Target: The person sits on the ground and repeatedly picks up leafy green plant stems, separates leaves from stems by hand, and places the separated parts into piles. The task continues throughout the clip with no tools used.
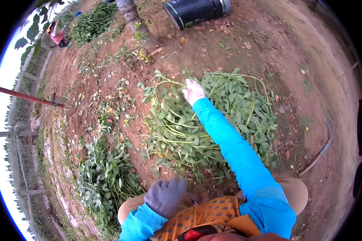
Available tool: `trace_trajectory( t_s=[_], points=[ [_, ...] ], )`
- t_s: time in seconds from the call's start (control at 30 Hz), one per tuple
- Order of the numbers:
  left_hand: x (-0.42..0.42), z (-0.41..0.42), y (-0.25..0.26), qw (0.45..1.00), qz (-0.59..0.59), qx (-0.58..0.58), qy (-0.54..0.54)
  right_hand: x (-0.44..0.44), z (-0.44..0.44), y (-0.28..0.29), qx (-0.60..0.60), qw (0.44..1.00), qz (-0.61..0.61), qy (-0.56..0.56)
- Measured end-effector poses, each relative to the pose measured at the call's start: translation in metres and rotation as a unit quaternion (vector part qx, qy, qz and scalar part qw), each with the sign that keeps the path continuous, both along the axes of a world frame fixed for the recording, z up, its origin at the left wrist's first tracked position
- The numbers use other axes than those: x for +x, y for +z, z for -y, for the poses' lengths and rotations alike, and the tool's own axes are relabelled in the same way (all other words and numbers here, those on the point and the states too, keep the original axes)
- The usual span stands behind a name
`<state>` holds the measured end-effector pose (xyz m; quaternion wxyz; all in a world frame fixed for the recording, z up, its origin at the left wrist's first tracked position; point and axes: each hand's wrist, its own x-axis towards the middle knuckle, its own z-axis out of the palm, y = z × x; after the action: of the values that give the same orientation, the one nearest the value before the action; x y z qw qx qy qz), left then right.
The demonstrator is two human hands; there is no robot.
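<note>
A wide heap of cut leafy green stems [181, 132] lies on the bare soil in front of me. My right hand [194, 91], in a pale glove with a bright blue sleeve, reaches over the heap's far side; fingers closed around a green stem that arches off to the left. My left hand [166, 197], in a grey glove, is near my body above my knee, slightly blurred, and its grip cannot be made out. Left of the heap lies a second pile of leafy stems [105, 180].
A black plastic barrel [196, 12] lies on its side beyond a tree trunk [138, 27]. Far left, a person in pink [58, 36] is beside another green pile [92, 22]. A red pole [27, 96] and netting [21, 156] stand left; a hose [318, 156] lies right.
</note>
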<state>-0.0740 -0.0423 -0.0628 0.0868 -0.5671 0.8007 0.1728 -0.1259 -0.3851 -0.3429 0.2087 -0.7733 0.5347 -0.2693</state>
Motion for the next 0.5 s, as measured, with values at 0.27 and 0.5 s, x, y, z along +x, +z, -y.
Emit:
trace_trajectory(
  t_s=[0.27, 0.5],
  points=[
    [0.013, -0.002, -0.027, 0.996, 0.07, 0.054, -0.016, -0.038, -0.003, -0.109, 0.095, 0.986, 0.091, -0.103],
    [0.0, 0.002, -0.019, 0.997, 0.05, 0.023, -0.046, -0.074, 0.001, -0.083, 0.284, 0.821, 0.491, -0.067]
  ],
)
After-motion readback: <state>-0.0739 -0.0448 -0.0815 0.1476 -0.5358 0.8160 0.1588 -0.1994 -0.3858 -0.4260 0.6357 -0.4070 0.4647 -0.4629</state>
